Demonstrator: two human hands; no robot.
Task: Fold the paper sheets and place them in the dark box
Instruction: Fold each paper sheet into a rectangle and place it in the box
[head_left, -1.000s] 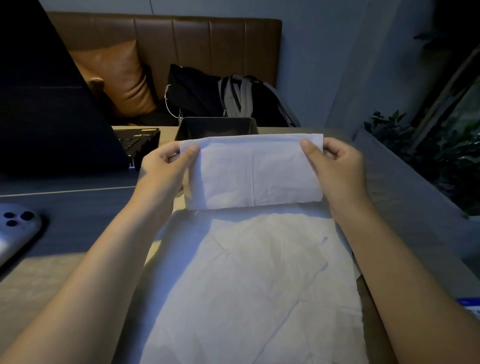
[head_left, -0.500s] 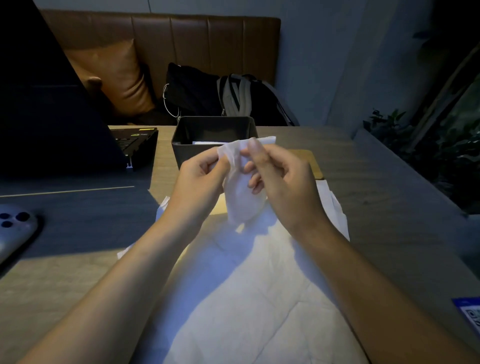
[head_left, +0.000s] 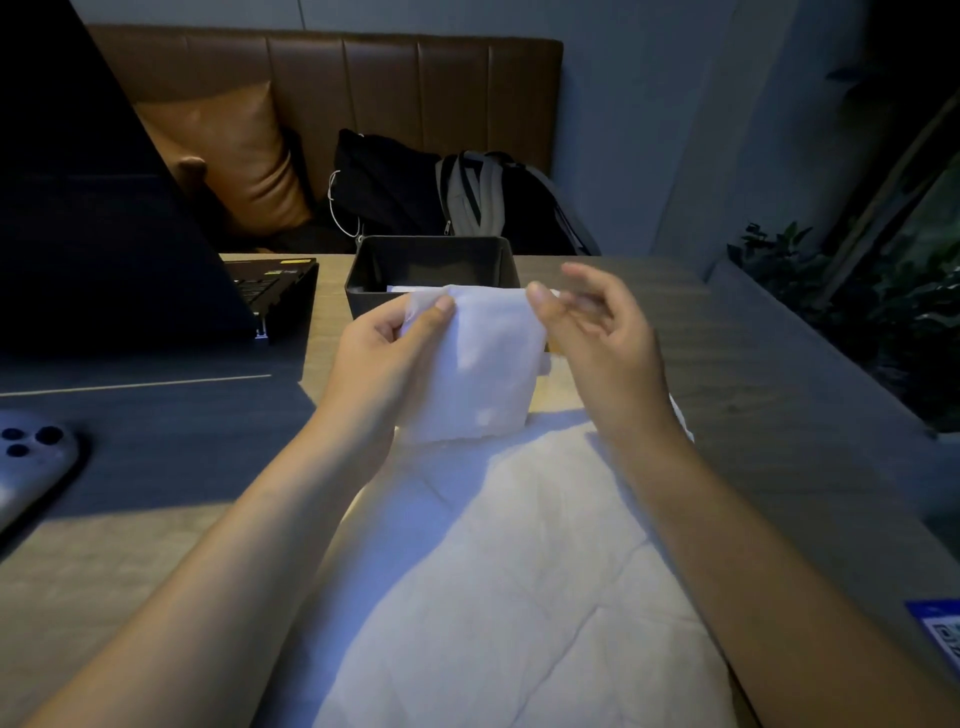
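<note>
The left hand holds a folded paper sheet above the table, pinching its upper left corner between the thumb on the near face and the fingers behind it. The sheet hangs roughly upright as a small rectangle (its lower edge reaches down to the far edge of the papers lying flat). The right hand is just beside the sheet's right edge, fingers loosely spread and slightly curled; the thumb tip is at or near the upper right corner, but contact there cannot be confirmed because the fingers are motion-blurred.

The dark box stands on the table directly behind the held sheet, open at the top, with a pale folded piece visible inside near its front wall. The held sheet covers part of the box's front wall in this view.

A stack of unfolded paper sheets lies flat on the table between the forearms, creased and partly lit.

To the left are an open laptop and a phone lying camera side up. Behind the table is a brown bench with a cushion and a dark backpack. A plant stands at the right, and a blue-edged card sits at the table's right edge.
</note>
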